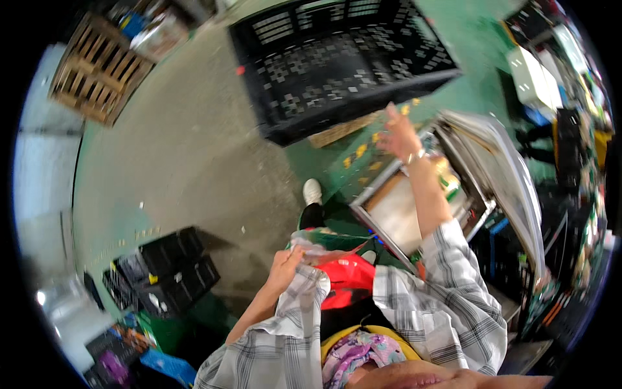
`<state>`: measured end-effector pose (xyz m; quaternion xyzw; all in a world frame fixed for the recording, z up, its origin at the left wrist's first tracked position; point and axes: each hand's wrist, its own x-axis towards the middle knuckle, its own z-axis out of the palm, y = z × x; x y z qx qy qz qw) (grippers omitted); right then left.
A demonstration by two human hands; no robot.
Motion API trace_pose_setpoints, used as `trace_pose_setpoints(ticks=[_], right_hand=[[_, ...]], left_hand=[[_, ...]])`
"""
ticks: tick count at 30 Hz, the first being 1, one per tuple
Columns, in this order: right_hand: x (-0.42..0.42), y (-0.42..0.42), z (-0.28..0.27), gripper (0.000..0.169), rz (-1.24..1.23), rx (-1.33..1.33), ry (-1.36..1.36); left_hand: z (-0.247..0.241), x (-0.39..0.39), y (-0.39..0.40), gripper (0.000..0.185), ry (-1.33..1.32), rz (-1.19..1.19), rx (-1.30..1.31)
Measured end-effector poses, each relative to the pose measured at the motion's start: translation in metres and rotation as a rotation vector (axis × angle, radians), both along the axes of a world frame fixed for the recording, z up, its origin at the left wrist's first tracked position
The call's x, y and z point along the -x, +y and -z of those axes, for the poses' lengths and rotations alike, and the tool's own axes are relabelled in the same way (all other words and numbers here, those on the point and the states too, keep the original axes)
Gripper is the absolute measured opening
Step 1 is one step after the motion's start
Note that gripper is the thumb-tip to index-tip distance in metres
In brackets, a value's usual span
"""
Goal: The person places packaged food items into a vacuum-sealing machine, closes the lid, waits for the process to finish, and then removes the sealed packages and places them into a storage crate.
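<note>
My left hand (283, 266) grips the edge of a clear plastic bag (318, 247) in front of my waist. The bag sags across toward the right, above something red (347, 277) at my lap. My right hand (401, 138) is stretched forward, fingers spread and blurred, with nothing visible in it. It appears just short of the near wall of a large black plastic crate (357, 106) with a slotted floor. Below my right forearm is a metal-framed box (374, 233) with a pale inside. A gold and green packet (448, 179) lies in it, partly hidden by the arm.
A raised translucent panel (510, 170) stands along the box's right side. Black bins (170, 272) sit on the floor at left, and a wooden pallet (99, 73) leans at far left. White containers (532, 80) and clutter line the right. A yellow-black floor stripe (357, 154) runs below the crate.
</note>
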<state>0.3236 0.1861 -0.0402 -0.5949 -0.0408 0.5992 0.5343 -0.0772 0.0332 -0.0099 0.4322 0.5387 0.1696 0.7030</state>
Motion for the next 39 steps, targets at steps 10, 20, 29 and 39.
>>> trace_pose_setpoints(ticks=[10, 20, 29, 39], right_hand=[[-0.037, 0.104, 0.062, 0.03, 0.09, -0.068, 0.216], [0.045, 0.06, -0.011, 0.005, -0.206, -0.13, 0.146], [0.368, 0.046, -0.085, 0.007, -0.67, -0.182, 0.086], [0.848, -0.008, -0.05, 0.034, -0.995, 0.158, 0.28]], left_hand=[[-0.049, 0.081, 0.046, 0.04, 0.019, -0.306, -0.033], [-0.036, 0.104, -0.136, 0.036, 0.04, -1.062, -0.079], [-0.029, 0.192, -0.263, 0.036, 0.143, -1.347, -0.092], [-0.045, 0.368, -0.341, 0.032, 0.102, -1.274, -0.126]])
